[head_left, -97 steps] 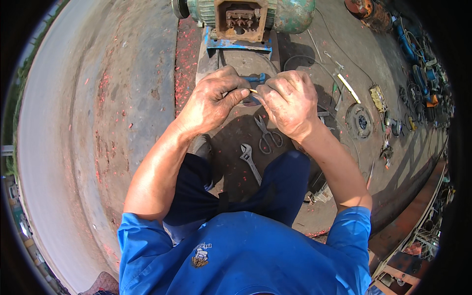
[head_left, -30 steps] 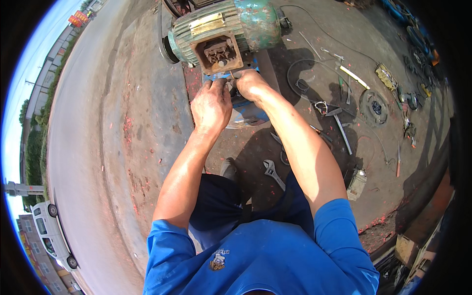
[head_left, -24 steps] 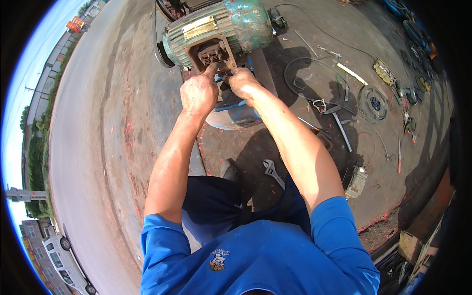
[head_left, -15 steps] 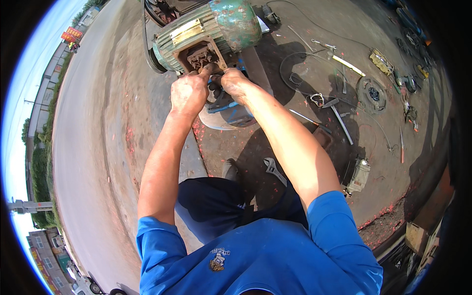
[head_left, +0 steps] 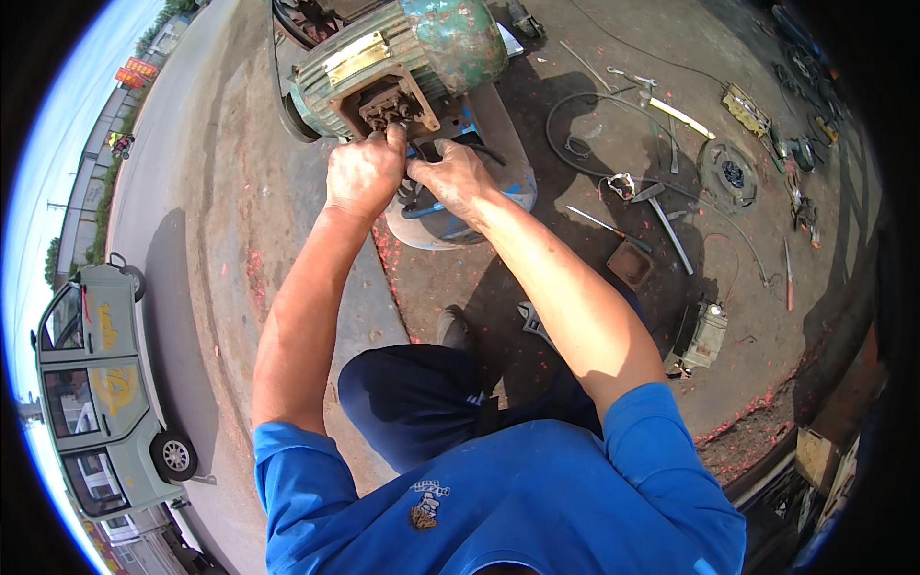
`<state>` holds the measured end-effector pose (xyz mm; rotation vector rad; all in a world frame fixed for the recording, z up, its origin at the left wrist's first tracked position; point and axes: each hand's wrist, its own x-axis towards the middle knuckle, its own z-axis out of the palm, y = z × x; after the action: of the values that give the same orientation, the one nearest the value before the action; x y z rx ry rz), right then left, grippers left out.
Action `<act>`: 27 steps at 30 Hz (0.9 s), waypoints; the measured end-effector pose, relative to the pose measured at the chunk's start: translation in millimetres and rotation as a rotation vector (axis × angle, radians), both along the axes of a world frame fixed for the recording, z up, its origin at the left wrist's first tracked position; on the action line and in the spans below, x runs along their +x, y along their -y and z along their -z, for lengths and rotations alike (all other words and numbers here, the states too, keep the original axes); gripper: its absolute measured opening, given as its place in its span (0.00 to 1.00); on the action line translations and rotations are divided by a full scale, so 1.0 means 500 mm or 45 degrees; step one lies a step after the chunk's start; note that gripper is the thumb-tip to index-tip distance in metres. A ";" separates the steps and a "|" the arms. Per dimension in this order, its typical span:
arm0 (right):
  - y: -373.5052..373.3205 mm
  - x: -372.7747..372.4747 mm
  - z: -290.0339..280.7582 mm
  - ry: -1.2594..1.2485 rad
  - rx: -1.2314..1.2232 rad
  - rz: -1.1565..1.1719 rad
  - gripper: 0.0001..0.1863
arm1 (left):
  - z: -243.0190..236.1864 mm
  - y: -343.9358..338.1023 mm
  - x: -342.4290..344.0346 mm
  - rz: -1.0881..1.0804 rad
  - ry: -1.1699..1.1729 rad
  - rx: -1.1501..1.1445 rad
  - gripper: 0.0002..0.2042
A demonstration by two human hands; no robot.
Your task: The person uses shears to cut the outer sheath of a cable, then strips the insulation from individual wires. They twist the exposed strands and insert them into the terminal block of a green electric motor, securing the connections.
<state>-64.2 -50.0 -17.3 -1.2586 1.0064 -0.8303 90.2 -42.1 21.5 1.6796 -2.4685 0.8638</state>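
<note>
A weathered green electric motor [head_left: 383, 81] stands at the top, with a metal plate on its ribbed side. Its square terminal box [head_left: 426, 113] is uncovered, showing rusty terminals [head_left: 385, 107] inside. My left hand [head_left: 366, 174] is closed at the box's lower edge, a fingertip at the opening. What its fingers hold, if anything, is hidden. Just right of it and slightly below the box, my right hand [head_left: 454, 182] is bent with thumb and fingers curled toward the left hand. Its grip is partly hidden. A black cable [head_left: 487, 151] lies beyond the right thumb.
On the ground to the right lie a hammer [head_left: 671, 230], a screwdriver [head_left: 609, 226], a yellow-handled tool [head_left: 682, 118], a coiled cable and a round metal cover [head_left: 714, 177]. An adjustable wrench [head_left: 534, 321] is by my knee. A grey-green vehicle [head_left: 105, 383] stands out on the road at left.
My right hand has come away from the box's right corner, down and left, its thumb now raised. My left hand stays at the box. The vehicle has come into view at left.
</note>
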 end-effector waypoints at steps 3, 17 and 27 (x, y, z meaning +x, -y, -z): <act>-0.037 0.012 -0.014 -0.394 -0.179 0.078 0.18 | 0.011 0.000 0.010 0.018 -0.049 -0.067 0.02; 0.049 0.043 0.025 -0.524 -0.124 0.352 0.21 | 0.015 -0.019 -0.006 -0.107 -0.344 -0.362 0.09; 0.026 0.053 0.012 -0.583 -0.210 0.223 0.14 | 0.006 -0.048 -0.027 -0.344 -1.175 -0.360 0.10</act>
<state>-37.8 -63.1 -23.5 -1.5592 1.4529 -0.7868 76.5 -18.1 18.7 1.7613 -1.4688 0.2888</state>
